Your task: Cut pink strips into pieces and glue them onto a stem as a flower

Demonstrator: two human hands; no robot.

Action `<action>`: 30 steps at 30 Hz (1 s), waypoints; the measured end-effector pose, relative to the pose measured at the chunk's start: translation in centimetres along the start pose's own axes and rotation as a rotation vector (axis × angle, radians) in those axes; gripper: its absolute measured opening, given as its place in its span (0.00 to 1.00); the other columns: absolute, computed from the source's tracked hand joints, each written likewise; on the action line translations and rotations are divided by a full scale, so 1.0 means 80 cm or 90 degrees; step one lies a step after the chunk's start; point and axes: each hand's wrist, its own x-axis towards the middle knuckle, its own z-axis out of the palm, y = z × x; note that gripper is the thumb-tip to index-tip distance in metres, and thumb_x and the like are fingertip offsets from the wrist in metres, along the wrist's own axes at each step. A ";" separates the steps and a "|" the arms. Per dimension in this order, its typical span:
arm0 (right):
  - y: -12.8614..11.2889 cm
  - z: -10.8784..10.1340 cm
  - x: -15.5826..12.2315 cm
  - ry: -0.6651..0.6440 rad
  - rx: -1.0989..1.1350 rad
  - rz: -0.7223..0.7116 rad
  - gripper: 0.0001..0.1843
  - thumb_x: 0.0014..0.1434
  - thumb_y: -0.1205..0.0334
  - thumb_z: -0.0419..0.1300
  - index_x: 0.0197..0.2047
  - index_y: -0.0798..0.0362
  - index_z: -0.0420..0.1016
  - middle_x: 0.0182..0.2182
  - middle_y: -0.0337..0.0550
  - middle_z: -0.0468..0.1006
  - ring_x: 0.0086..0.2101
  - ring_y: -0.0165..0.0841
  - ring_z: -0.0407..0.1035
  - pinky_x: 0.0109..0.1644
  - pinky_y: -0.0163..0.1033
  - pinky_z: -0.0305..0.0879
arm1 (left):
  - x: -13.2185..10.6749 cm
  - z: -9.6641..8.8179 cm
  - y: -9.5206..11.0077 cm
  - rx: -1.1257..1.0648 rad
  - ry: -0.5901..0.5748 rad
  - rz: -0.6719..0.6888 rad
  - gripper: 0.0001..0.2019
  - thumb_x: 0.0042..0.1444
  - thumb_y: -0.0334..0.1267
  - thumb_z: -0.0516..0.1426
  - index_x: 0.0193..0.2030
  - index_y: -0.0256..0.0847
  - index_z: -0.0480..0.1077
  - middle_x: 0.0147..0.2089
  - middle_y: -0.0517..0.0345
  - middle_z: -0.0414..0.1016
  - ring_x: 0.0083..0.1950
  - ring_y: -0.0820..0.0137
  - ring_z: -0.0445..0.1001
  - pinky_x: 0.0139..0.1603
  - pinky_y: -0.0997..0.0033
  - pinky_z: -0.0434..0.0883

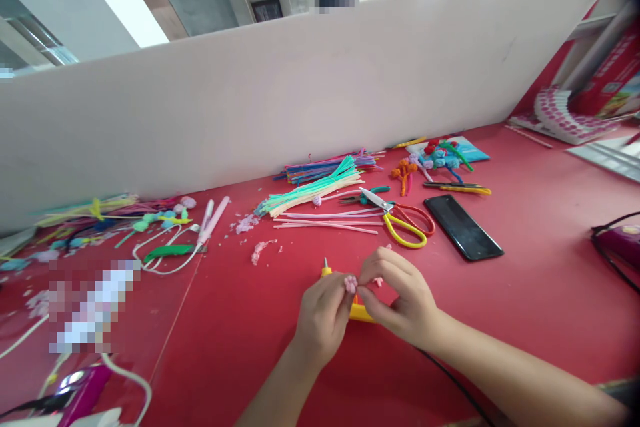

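Observation:
A small pink flower of fuzzy pipe cleaner [351,284] is pinched between the thumb and fingers of my left hand [320,317]. From the right, the closed thumb and forefinger of my right hand [403,297] meet at the flower's edge. Beneath my hands lies a yellow glue gun [363,313], mostly covered, its metal tip pointing away from me. Bits of pink fuzz [378,281] show beside my right fingers. Beyond them, scissors [405,230] with one yellow and one red handle rest partly over loose pink pipe cleaners [330,223].
Bundled green and cream pipe cleaners [320,187] lie near the white partition [300,93]. Right of the scissors is a black phone [463,227]; finished fuzzy flowers [440,157] sit behind it. A pink hair-straightener-like tool [213,221] with a white cord lies left. A black cable [455,380] runs below my right forearm.

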 end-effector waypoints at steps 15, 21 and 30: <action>0.002 -0.006 0.003 0.032 -0.019 -0.012 0.07 0.51 0.74 0.56 0.33 0.53 0.67 0.27 0.40 0.69 0.29 0.28 0.64 0.33 0.35 0.62 | 0.000 0.002 0.002 -0.589 -0.069 -0.451 0.11 0.56 0.41 0.50 0.31 0.35 0.65 0.20 0.60 0.68 0.16 0.82 0.58 0.15 0.81 0.54; 0.002 -0.007 0.003 0.046 -0.069 -0.031 0.13 0.52 0.71 0.56 0.41 0.51 0.69 0.33 0.44 0.69 0.34 0.32 0.64 0.36 0.38 0.63 | 0.003 0.003 0.004 -0.577 -0.087 -0.445 0.11 0.56 0.42 0.50 0.30 0.35 0.65 0.20 0.60 0.68 0.15 0.82 0.58 0.15 0.81 0.54; 0.002 -0.003 0.004 0.024 -0.087 0.000 0.10 0.52 0.68 0.57 0.39 0.51 0.70 0.34 0.44 0.68 0.35 0.32 0.63 0.38 0.39 0.63 | 0.001 0.004 0.005 -0.531 -0.103 -0.431 0.11 0.56 0.42 0.50 0.29 0.36 0.65 0.20 0.60 0.67 0.16 0.82 0.59 0.16 0.81 0.54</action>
